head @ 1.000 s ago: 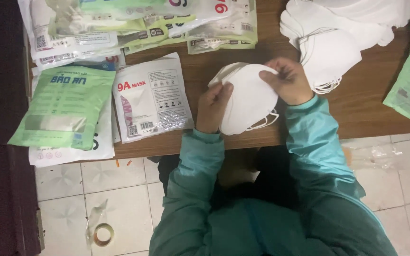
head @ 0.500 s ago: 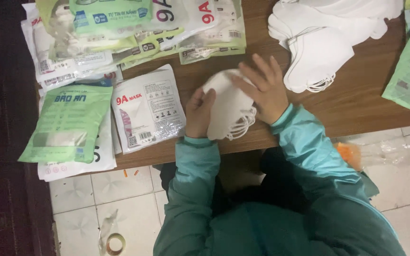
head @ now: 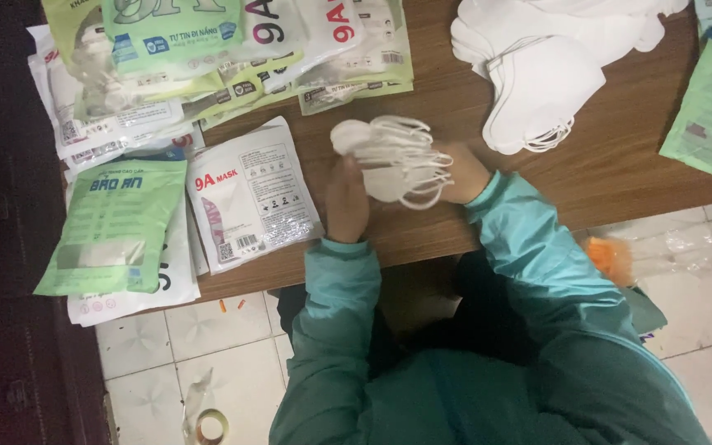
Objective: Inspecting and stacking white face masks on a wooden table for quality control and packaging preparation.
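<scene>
White folded face masks [head: 389, 161], a small stack, ear loops splayed toward the right and near edge. Long axis runs roughly left to right, the narrower rounded end pointing left and away. Held just above the wooden table [head: 620, 165], near its front edge.
Left hand [head: 346, 198]: closed on the stack's near left side, fingers wrapped underneath.
Right hand [head: 463, 173]: gripping the stack's right end, fingers mostly hidden behind the loops.
Left of the stack: a white mask packet [head: 250, 191] lying flat, then a green packet [head: 117, 227].
Beyond the stack: overlapping packets [head: 232, 58].
Right and beyond: a pile of loose white masks [head: 545, 91].
</scene>
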